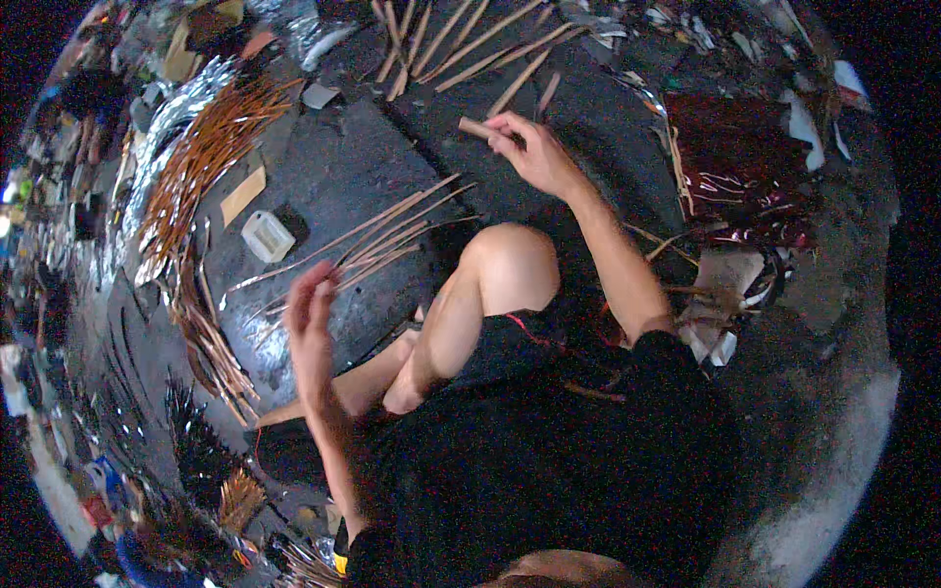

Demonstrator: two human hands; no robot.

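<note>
My right hand (529,152) is raised ahead of my bent knee, its fingers closed on a short brown stick (474,127) that points left. On the floor just beyond it lie several longer light-brown sticks (490,59), fanned out. My left hand (312,323) is raised over the near left part of a dark board (353,147). Its fingers are loosely bent and a little blurred, and nothing shows in them. Close to that hand, several thin brown strips (377,230) lie across the board. A small whitish plastic box (268,236) and a tan flat piece (243,195) lie farther left.
A large bundle of orange-brown sticks (211,147) curves along the left side, with darker strips (211,353) nearer me. A shiny dark red sheet (735,167) lies at right, near crumpled pale scraps (720,304). Mixed litter lines the left edge.
</note>
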